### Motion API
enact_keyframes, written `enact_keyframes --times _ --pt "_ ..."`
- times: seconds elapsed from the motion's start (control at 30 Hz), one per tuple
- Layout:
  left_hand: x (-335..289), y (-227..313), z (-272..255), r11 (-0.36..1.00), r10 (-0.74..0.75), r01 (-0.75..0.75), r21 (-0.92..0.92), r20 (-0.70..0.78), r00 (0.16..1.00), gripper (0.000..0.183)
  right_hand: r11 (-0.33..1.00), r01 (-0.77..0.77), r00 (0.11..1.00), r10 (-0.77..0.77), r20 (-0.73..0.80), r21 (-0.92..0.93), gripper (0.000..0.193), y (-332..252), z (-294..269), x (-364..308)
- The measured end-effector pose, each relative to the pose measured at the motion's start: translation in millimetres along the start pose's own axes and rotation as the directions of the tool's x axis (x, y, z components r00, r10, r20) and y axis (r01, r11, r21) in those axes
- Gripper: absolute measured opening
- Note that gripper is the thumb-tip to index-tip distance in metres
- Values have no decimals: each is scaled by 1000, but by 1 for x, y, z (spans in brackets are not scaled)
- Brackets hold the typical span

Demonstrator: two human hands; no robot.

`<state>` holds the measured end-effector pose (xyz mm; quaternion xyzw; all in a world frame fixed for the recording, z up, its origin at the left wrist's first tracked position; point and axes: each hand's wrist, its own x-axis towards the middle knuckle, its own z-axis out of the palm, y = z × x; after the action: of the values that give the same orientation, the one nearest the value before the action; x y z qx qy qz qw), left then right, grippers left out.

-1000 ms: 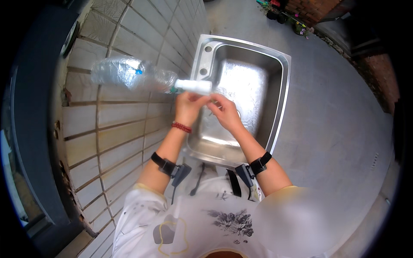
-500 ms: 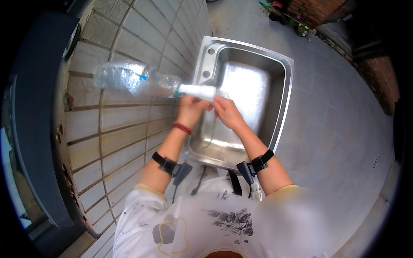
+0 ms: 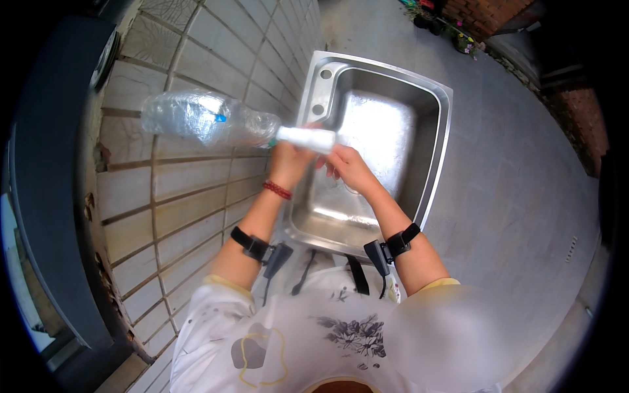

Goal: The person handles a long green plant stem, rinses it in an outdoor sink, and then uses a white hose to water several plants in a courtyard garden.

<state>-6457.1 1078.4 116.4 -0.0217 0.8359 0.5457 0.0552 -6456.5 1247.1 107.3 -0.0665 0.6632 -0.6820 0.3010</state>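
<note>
A clear, crinkled plastic bottle (image 3: 203,119) with a small blue mark lies sideways in the air, left of the sink and in front of the tiled wall. A white tube-shaped piece (image 3: 308,139) joins its narrow end, with a bit of green at the joint. My left hand (image 3: 291,164) is closed around this white piece from below, a red bead bracelet at its wrist. At the piece's right end, my right hand (image 3: 348,167) pinches with thumb and fingertips; the exact grip is partly hidden. Both hands are over the left part of the steel sink (image 3: 429,164).
The sink has two round holes in its upper left rim. A tiled wall (image 3: 190,180) runs along the left, close to the bottle. Grey paving (image 3: 504,183) lies to the right. Flowerpots (image 3: 464,44) and brickwork (image 3: 485,14) stand at the far right.
Both hands and the white piece have shifted slightly right, while the bottle has barely moved. A thin strand that hung below the fingers over the sink no longer shows there.
</note>
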Motion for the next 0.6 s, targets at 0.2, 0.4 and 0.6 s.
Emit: enact_keyframes --times 0.2,0.4,0.6 --pt "-10 1 26 843 -125 239 -482 257 958 24 876 -103 994 113 6 472 26 3 -2 8" --pt "0 -5 40 711 -526 476 -518 58 849 30 951 -9 984 63 -165 309 19 7 35 10" --pt "-8 -1 47 835 -331 265 -482 -56 942 32 974 222 890 -185 -416 41 17 34 40 34"
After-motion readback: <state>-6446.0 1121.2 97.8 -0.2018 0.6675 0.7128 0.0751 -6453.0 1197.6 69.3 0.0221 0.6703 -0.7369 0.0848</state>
